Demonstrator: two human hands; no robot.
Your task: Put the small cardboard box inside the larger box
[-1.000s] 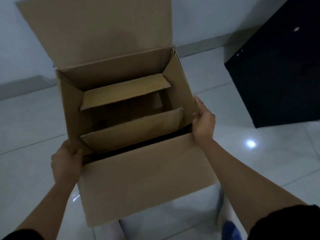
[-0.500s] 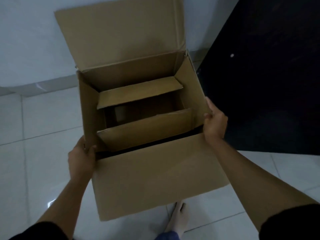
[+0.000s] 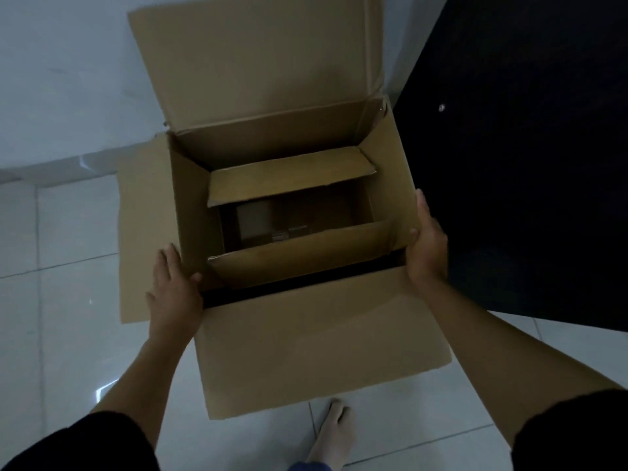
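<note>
The larger cardboard box (image 3: 323,341) is in the middle of the head view, its top open, the far flap upright and the near flap hanging toward me. Inside it sits the small cardboard box (image 3: 299,254), also open, with one flap leaning away and one leaning toward me. Its dark inside shows a pale item (image 3: 255,220). My left hand (image 3: 173,294) grips the larger box's left wall near the front corner, thumb on the rim and fingers outside. My right hand (image 3: 426,243) grips the right wall at its rim.
A black cabinet (image 3: 526,164) stands right beside the box's right side. A white wall (image 3: 68,79) rises behind, with pale floor tiles (image 3: 68,334) below. My foot (image 3: 334,433) is on the floor just under the near flap.
The box and my view have shifted toward the black cabinet. The box's left side flap has swung outward, and my left hand's fingers have spread along the left wall.
</note>
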